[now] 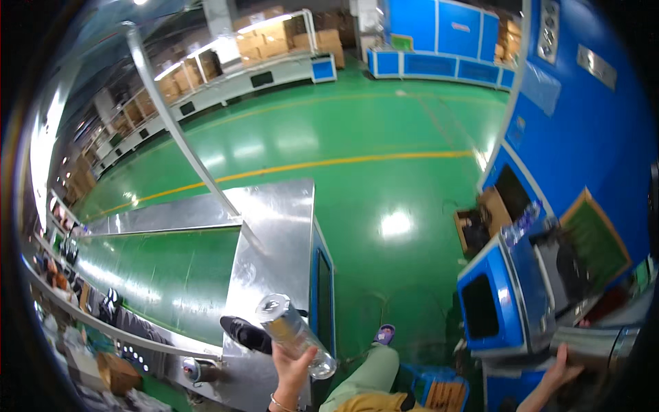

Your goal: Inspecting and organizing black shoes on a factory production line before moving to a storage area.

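Note:
My left hand (294, 367) is closed round a clear, see-through cylindrical bottle (292, 333). The bottle leans over the corner of the metal worktable (274, 233). Beside it, on the table's edge, lies a black shoe-shaped piece (245, 334). Far to the right, my right hand (559, 374) has its thumb and a finger spread apart. It rests against a silvery metal part (590, 347) next to the blue machine (498, 305). Some of its fingers are hidden or blurred.
A conveyor (199, 360) with shoes runs along the left. An open cardboard box (480, 223) sits by the tall blue cabinet (583, 123). A blue stool (439, 388) stands near my legs; a metal post (171, 123) rises from the worktable. Green floor lies between the machines.

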`<state>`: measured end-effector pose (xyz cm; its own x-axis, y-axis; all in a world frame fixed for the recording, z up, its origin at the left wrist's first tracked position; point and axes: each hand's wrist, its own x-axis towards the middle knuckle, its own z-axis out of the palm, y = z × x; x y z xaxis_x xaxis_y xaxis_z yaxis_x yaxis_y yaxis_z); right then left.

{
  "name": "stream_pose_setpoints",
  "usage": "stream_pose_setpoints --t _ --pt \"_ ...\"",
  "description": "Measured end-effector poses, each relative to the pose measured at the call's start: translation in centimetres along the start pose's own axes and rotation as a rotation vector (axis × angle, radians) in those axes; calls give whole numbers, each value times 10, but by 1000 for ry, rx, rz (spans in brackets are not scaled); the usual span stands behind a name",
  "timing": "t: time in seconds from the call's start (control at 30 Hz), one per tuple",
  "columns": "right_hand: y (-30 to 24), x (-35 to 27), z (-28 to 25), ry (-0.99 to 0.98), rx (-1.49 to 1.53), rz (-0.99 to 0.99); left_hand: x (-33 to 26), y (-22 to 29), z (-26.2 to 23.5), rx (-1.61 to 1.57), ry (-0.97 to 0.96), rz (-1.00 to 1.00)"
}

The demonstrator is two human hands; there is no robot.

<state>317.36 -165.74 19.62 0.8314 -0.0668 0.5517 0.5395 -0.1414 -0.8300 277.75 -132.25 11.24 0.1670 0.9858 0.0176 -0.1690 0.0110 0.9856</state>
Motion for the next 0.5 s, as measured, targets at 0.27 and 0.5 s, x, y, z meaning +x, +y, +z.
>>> stream_pose_setpoints --t 0.27,0.5 --pt "6 27 109 -23 129 -54 113 -49 86 99 -117 24" --pt "71 128 378 -54 185 -174 278 -103 113 259 67 -151"
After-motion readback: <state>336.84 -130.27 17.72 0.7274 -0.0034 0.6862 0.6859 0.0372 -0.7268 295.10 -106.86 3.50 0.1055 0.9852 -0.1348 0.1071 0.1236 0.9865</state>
